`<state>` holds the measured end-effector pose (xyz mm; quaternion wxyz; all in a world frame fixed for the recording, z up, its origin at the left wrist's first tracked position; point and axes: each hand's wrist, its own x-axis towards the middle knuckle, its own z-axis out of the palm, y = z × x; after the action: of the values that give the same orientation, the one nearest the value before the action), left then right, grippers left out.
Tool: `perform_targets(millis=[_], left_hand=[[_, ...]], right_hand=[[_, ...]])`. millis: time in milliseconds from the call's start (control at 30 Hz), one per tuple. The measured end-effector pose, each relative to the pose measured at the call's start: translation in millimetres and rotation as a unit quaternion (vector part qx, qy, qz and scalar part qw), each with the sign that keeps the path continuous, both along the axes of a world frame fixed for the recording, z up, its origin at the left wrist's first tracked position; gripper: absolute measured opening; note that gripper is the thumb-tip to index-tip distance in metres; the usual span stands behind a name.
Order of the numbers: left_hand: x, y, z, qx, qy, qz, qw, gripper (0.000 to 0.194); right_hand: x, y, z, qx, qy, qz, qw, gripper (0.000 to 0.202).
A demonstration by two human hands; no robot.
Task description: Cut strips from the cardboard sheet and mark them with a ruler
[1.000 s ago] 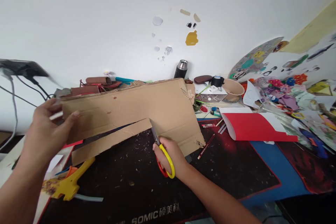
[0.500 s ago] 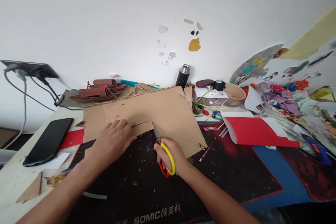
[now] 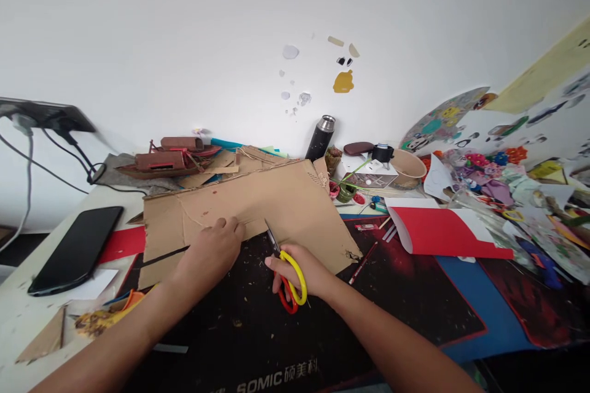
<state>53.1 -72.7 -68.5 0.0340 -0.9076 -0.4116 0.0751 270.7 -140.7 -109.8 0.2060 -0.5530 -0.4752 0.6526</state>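
Note:
A large piece of brown cardboard (image 3: 286,196) lies on the black mat (image 3: 239,319), with a cut in its near edge. My left hand (image 3: 214,252) grips the narrow partly cut strip (image 3: 255,228), its fingers closed on it and the thumb hidden. My right hand (image 3: 310,270) is wrapped round scissors (image 3: 299,269) with one yellow and one red handle. Their blades point up and left, at the cardboard edge by the strip's right end. A red pencil (image 3: 364,263) lies just right of the cardboard.
A black phone (image 3: 76,250) lies at left. Behind the cardboard are a brown model boat (image 3: 166,163) and a black flask (image 3: 321,138) against the wall. Curled red paper (image 3: 452,230) and a clutter of craft pieces (image 3: 493,172) lie at right.
My left hand has shifted right along the strip and its fingers have drawn in. The cardboard's left part has come down nearer me. The scissors have barely moved.

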Motion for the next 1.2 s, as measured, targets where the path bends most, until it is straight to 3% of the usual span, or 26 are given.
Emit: perform_targets(millis=[333,667,800,1000,1200], left_hand=[[-1.3,-1.1,-7.8,0.009,-0.028,0.018,0.999,0.029],[-2.6,-3.6,-7.6,0.001,-0.008,0.006,1.0,0.034],[-2.9,-4.4,-9.5,0.002,-0.008,0.009,1.0,0.038],[-3.6,-6.4,-10.4,-0.01,-0.009,0.021,1.0,0.048],[-6.9,-4.7,-11.6,-0.027,-0.055,0.035,0.997,0.053]], right_hand=[[9.3,3.2,1.2,-0.1,0.079,0.023,0.992,0.067],[17.2,1.4,8.3,-0.12,0.139,0.04,0.982,0.101],[10.7,0.4,12.3,-0.117,0.109,0.021,0.987,0.087],[-3.2,0.1,7.3,-0.036,-0.024,0.011,0.999,0.065],[0.4,-2.4,3.6,0.006,-0.081,-0.02,0.996,0.03]])
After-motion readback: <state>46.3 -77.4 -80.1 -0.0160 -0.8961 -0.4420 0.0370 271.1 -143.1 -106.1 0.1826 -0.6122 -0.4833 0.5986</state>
